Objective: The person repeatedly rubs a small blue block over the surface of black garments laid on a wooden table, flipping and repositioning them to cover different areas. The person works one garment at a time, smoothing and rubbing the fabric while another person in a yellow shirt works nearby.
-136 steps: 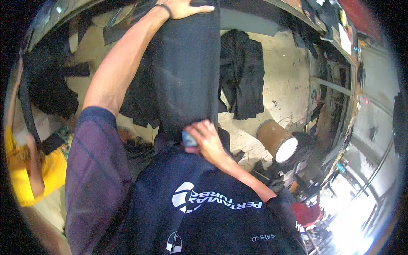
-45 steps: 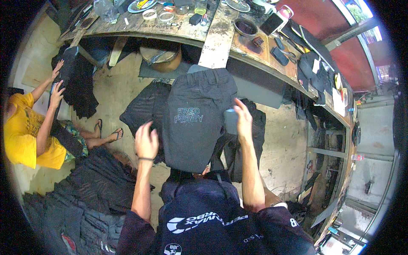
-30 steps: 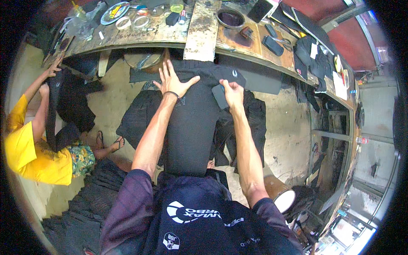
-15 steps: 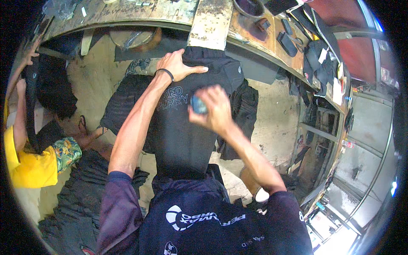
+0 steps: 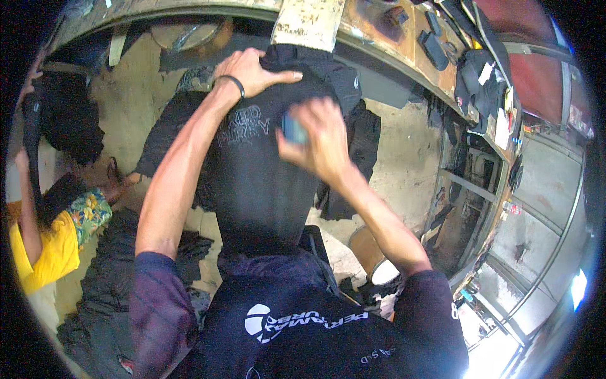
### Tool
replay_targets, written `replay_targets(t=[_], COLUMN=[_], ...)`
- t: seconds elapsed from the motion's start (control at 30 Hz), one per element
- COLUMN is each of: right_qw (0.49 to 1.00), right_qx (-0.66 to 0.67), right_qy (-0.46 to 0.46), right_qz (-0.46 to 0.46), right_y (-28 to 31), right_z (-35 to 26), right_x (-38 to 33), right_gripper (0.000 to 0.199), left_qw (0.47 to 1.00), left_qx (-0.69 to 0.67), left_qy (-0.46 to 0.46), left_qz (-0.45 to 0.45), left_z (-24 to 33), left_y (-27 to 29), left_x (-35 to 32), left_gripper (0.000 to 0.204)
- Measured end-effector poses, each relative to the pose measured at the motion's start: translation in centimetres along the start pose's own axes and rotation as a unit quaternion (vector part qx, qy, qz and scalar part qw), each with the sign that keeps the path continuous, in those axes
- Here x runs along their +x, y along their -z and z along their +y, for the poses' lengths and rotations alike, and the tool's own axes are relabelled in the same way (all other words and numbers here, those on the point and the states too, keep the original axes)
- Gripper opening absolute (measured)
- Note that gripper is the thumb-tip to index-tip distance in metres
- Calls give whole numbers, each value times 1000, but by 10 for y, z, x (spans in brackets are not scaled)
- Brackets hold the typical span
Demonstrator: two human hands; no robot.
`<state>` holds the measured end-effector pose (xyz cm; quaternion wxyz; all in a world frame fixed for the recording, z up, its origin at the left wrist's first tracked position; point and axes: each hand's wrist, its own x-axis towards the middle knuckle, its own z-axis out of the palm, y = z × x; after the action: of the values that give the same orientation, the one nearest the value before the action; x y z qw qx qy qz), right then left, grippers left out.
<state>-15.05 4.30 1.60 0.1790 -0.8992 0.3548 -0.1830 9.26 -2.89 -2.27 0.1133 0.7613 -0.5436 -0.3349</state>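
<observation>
A black garment [image 5: 259, 189] with an outlined print on it is drawn over a narrow pale board [image 5: 305, 28] that sticks out beyond the garment's far end. My left hand [image 5: 248, 74] lies open on that far end, thumb stretched out to the right. Closer to me and to the right, my right hand [image 5: 319, 142] is curled around a small blue block-like object [image 5: 294, 129] against the garment, just right of the print. Motion blurs this hand and the object, so its exact kind is unclear.
At far left sits another person in a yellow shirt [image 5: 53, 249], next to dark cloth. Black garments [image 5: 110, 284] are heaped on the left floor. A long worktable [image 5: 404, 50] carrying dark objects and cloth curves along the back and right. A round white-topped container [image 5: 384, 273] stands below my right forearm.
The whole view has shifted, and the garment and table sit higher in it. My right hand still grips the blue object near the print; my left hand still rests at the far end.
</observation>
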Motion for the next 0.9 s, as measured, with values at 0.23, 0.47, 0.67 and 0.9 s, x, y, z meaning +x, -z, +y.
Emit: replay_targets(t=[0.23, 0.47, 0.67, 0.9], right_qw=[995, 997, 996, 997], right_qx=[36, -15, 52, 27], right_qy=[-63, -64, -47, -68], right_qz=[-66, 43, -54, -36], right_y=[-2, -20, -8, -21], right_z=[-47, -29, -79, -95], right_x=[-116, -51, -123, -132], right_gripper=[46, 44, 48, 48], left_qw=[999, 999, 999, 999], left_qx=[-24, 23, 49, 38], left_qy=[6, -11, -15, -14], left_qz=[-42, -21, 14, -36], left_z=[-7, -8, -10, -4], left_y=[1, 0, 5, 17], left_x=[5, 20, 9, -2], left_gripper=[118, 128, 120, 125])
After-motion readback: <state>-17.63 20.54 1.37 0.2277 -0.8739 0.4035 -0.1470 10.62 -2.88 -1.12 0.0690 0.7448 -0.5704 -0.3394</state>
